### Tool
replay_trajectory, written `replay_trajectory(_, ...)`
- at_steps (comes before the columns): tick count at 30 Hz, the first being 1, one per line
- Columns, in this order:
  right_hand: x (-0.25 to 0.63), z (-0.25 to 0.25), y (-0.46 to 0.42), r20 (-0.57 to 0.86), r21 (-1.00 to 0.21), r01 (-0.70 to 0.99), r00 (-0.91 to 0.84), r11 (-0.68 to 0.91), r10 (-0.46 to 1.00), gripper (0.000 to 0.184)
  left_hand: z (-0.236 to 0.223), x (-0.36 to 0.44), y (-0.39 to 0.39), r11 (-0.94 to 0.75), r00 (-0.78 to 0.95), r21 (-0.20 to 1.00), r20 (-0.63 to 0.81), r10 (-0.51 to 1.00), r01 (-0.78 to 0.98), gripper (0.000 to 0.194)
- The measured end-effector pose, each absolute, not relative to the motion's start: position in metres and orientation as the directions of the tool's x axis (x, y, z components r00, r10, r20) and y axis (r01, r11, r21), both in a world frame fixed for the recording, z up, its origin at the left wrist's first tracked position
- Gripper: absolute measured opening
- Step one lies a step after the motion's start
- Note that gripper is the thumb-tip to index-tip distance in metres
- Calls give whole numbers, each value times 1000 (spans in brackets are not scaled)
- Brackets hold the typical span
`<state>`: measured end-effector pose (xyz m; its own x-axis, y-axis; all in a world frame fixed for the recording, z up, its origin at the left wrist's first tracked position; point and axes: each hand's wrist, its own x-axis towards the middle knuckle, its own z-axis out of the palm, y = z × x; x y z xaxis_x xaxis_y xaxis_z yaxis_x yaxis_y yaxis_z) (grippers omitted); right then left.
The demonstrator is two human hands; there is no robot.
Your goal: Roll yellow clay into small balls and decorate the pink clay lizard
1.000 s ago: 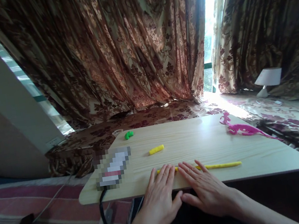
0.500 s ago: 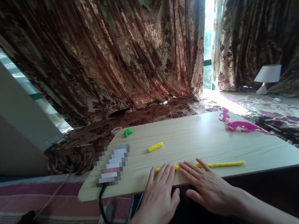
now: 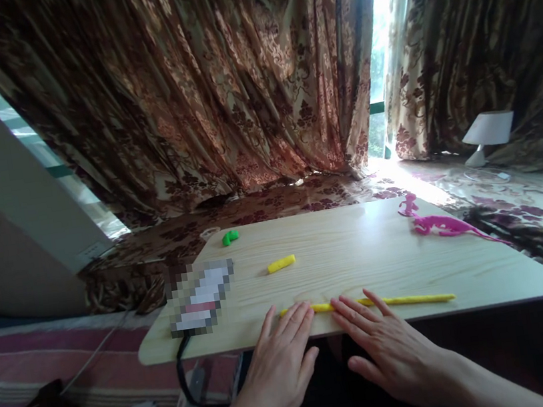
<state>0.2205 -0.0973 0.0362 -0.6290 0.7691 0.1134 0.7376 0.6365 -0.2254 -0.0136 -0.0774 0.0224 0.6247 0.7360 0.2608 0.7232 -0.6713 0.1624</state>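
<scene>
A long thin yellow clay rope point(image 3: 396, 300) lies along the front edge of the light wooden table point(image 3: 350, 260). My left hand point(image 3: 281, 364) rests flat with its fingers stretched out, fingertips at the rope's left end. Beside it my right hand point(image 3: 390, 348) also lies flat and open, its fingertips touching the rope's middle. Neither hand holds anything.
A short yellow clay piece point(image 3: 281, 264) lies mid-table, a green lump point(image 3: 230, 237) at the far left corner, a pink clay shape point(image 3: 439, 225) at the far right. A blurred flat device point(image 3: 201, 299) with a cable sits left. Patterned curtains hang behind; a white lamp point(image 3: 488, 132) stands right.
Both hands have slid back toward me, so only the fingertips reach the rope. The yellow rope has grown slightly longer to the right.
</scene>
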Motion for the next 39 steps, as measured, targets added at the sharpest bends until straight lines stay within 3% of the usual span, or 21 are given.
replay_trajectory(9, 211, 48, -71, 116, -195, 774, -592, 603, 797, 62, 25, -25, -42, -543, 376, 492, 402, 835, 680, 32)
replay_trajectory(14, 182, 46, -55, 118, -213, 780, -577, 588, 808, 64, 24, -27, -29, -539, 329, 492, 451, 829, 684, 15)
replay_trajectory(17, 172, 42, -58, 111, -208, 800, -553, 563, 826, 68, 24, -30, -31, -525, 303, 500, 459, 835, 689, 15)
replay_trajectory(22, 179, 36, -90, 105, -214, 711, -665, 670, 739, 63, 19, -44, -46, -527, 314, 536, 441, 841, 660, 17)
replay_trajectory(30, 164, 42, -59, 108, -223, 788, -565, 573, 818, 69, 15, -50, -35, -507, 259, 539, 470, 844, 672, 21)
replay_trajectory(39, 179, 32, -96, 112, -201, 714, -663, 670, 740, 67, 12, -55, -44, -515, 280, 556, 455, 845, 652, 13)
